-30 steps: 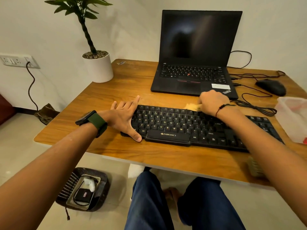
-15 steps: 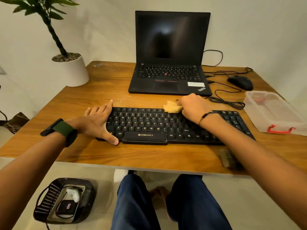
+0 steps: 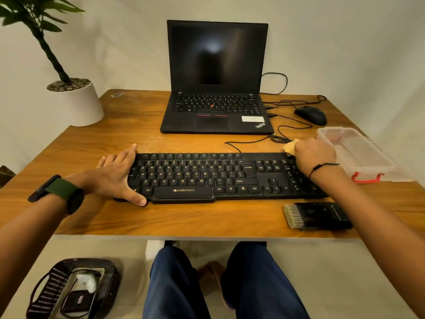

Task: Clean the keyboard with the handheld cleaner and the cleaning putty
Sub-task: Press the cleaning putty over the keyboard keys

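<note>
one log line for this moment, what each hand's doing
left hand: flat, steadying keyboard left end | right hand: pressing putty on far right corner | cleaner: idle on desk

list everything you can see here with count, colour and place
keyboard: 1, black, desk centre front
cleaning putty: 1, yellow, keyboard's far right corner, in right hand's grip
handheld cleaner: 1, black with pale bristles, desk front right
laptop: 1, black, open, desk back
mouse: 1, black, right of laptop
plastic box: 1, clear with red clip, desk right edge
plant pot: 1, white, desk back left
basket: 1, dark, floor left
desk: 1, wooden
left hand: flat on keyboard's left end
right hand: grips putty
</note>
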